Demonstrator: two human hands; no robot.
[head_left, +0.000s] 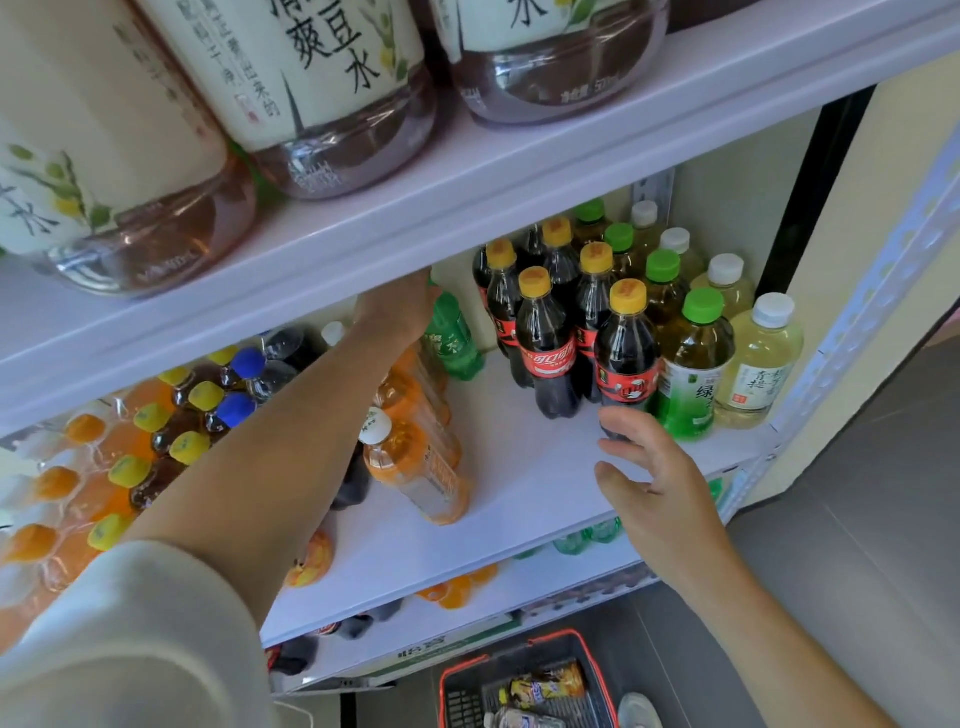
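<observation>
Head view puts the green bottle (454, 340) at the back of the shelf (519, 467), tilted, and my left hand (400, 312) has its fingers curled round the neck. I judge it full, so weighty, stiff and slick, best held just under the cap. My right hand (660, 483) hovers spread and empty at the front edge. The upper shelf (467, 208) sits close overhead, and orange bottles (421, 462) and cola bottles (545, 343) flank a bare lane forward.
</observation>
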